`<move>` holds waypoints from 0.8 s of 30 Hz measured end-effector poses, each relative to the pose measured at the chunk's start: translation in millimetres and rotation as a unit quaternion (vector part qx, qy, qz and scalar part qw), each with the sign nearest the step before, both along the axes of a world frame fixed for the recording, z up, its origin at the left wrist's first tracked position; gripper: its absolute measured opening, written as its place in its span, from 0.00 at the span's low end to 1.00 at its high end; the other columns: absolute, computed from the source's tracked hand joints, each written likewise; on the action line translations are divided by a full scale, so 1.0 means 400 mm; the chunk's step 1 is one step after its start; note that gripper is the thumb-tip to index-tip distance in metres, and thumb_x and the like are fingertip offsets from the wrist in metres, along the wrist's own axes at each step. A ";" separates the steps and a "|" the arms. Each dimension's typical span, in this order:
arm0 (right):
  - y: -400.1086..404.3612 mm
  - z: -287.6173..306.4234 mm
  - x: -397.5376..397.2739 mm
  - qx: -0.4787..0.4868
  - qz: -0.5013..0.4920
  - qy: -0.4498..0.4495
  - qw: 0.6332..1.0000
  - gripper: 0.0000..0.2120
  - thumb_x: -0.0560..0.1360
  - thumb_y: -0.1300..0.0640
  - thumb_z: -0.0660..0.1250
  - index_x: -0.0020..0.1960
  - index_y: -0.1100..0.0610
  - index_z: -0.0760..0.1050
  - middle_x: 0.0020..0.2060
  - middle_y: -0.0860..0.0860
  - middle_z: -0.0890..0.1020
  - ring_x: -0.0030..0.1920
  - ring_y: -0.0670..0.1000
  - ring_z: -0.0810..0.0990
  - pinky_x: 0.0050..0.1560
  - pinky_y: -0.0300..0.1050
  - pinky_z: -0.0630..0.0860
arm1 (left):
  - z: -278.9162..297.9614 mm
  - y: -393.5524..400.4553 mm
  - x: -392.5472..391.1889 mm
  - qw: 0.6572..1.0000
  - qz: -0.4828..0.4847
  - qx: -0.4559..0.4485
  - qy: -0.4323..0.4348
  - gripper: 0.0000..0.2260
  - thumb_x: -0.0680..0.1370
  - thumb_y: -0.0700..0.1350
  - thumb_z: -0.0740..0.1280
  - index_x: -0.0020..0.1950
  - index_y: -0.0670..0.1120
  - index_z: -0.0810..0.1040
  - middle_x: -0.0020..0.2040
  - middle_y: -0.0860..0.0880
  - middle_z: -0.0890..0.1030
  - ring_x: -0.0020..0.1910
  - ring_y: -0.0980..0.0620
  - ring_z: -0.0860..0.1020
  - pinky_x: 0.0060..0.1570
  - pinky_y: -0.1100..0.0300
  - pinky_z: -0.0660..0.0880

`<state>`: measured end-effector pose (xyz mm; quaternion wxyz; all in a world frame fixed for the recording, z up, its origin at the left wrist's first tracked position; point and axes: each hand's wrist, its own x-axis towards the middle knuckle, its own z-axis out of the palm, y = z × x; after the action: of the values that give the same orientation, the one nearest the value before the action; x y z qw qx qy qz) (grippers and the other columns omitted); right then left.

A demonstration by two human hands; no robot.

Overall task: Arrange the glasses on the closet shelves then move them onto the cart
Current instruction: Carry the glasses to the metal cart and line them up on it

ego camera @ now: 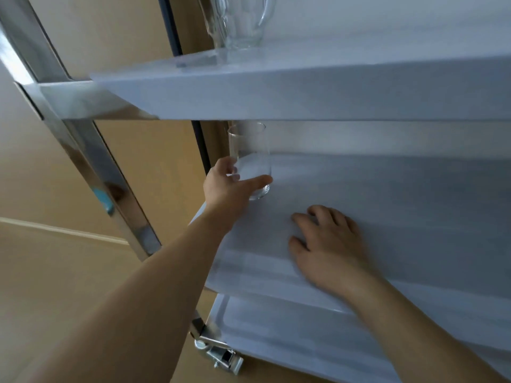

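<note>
Gripping the tall clear drinking glass (250,158) near its base, the left hand (229,189) curls thumb and fingers around it at the left end of the white middle shelf (401,194). The right hand (329,244) rests flat, holding nothing. A clear glass pitcher (240,20) stands on the white upper shelf (304,89).

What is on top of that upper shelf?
On the upper shelf stands one clear glass mug with a handle, near the left end. Its top is cut off by the picture, and the shelf's far right is out of view.
</note>
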<state>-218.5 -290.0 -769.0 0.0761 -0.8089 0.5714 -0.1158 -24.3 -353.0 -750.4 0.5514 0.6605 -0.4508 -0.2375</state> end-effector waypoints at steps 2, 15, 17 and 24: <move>0.000 -0.003 0.001 -0.006 0.001 0.003 1.000 0.20 0.81 0.43 0.52 0.70 0.45 0.67 0.70 0.48 0.66 0.72 0.53 0.62 0.72 0.50 0.56 | -0.009 -0.037 0.006 1.000 -0.001 -0.005 0.005 0.31 0.62 0.51 0.85 0.62 0.51 0.78 0.58 0.51 0.80 0.53 0.57 0.79 0.43 0.70 0.72; 0.013 -0.006 0.013 -0.024 0.002 0.014 1.000 0.29 0.73 0.42 0.41 0.68 0.45 0.67 0.68 0.48 0.66 0.71 0.53 0.62 0.72 0.51 0.58 | -0.026 -0.213 0.031 0.999 0.028 -0.022 -0.041 0.29 0.61 0.56 0.83 0.56 0.46 0.80 0.46 0.52 0.79 0.44 0.54 0.77 0.39 0.63 0.70; 0.014 -0.006 0.015 -0.030 0.001 0.015 0.999 0.34 0.70 0.41 0.35 0.69 0.45 0.67 0.69 0.48 0.66 0.71 0.53 0.62 0.72 0.51 0.58 | -0.026 -0.228 0.030 0.998 0.033 -0.026 -0.043 0.34 0.58 0.59 0.83 0.59 0.48 0.81 0.49 0.54 0.80 0.48 0.54 0.79 0.44 0.62 0.75; 0.012 -0.006 0.015 -0.017 0.004 0.009 1.000 0.24 0.78 0.43 0.43 0.69 0.45 0.65 0.69 0.48 0.64 0.72 0.53 0.60 0.74 0.51 0.55 | -0.019 -0.267 0.026 0.997 0.036 -0.028 -0.059 0.34 0.61 0.58 0.82 0.64 0.49 0.80 0.53 0.52 0.81 0.54 0.52 0.79 0.52 0.58 0.78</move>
<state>-212.4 -285.2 -771.5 0.0578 -0.8135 0.5666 -0.1175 -14.0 -459.8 -757.9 0.5502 0.6736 -0.4648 -0.1658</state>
